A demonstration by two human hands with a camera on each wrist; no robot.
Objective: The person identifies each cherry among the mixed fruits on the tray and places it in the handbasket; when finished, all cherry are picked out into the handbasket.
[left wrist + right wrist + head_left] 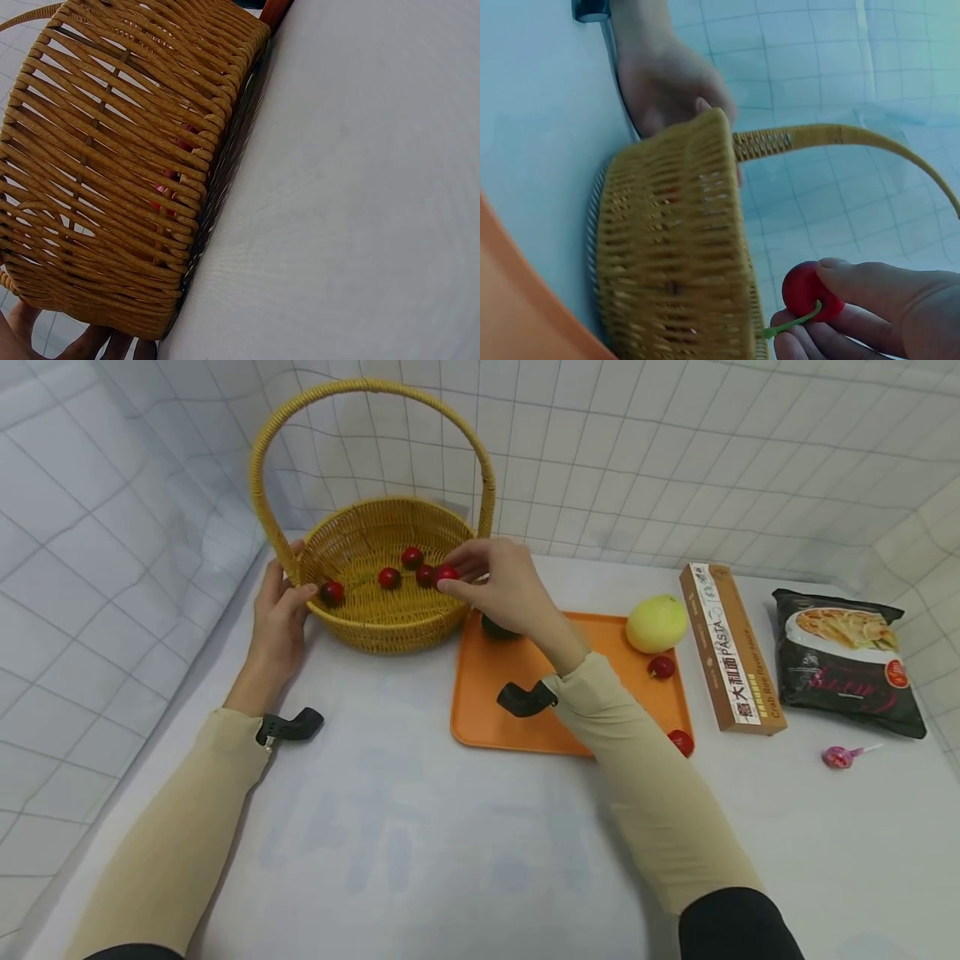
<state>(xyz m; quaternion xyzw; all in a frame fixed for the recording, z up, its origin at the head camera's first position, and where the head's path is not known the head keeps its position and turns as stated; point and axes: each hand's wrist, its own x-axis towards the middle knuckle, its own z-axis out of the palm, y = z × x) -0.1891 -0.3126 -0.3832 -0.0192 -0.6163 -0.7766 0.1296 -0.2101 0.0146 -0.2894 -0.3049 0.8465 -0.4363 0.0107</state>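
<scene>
A yellow wicker basket with a tall arched handle stands at the back left, several dark red cherries lying inside. My left hand grips its left side, thumb on the rim by the handle's foot and other fingers behind. Over the basket's right rim, my right hand pinches a red cherry between thumb and fingers. The green stem of that cherry shows in the right wrist view. Through the weave, the left wrist view gives glimpses of red fruit.
Right of the basket lies an orange tray, bearing a pale yellow round fruit, a cherry, another red fruit and a partly hidden dark round thing. Farther right are a pasta box, a black food bag and a lollipop.
</scene>
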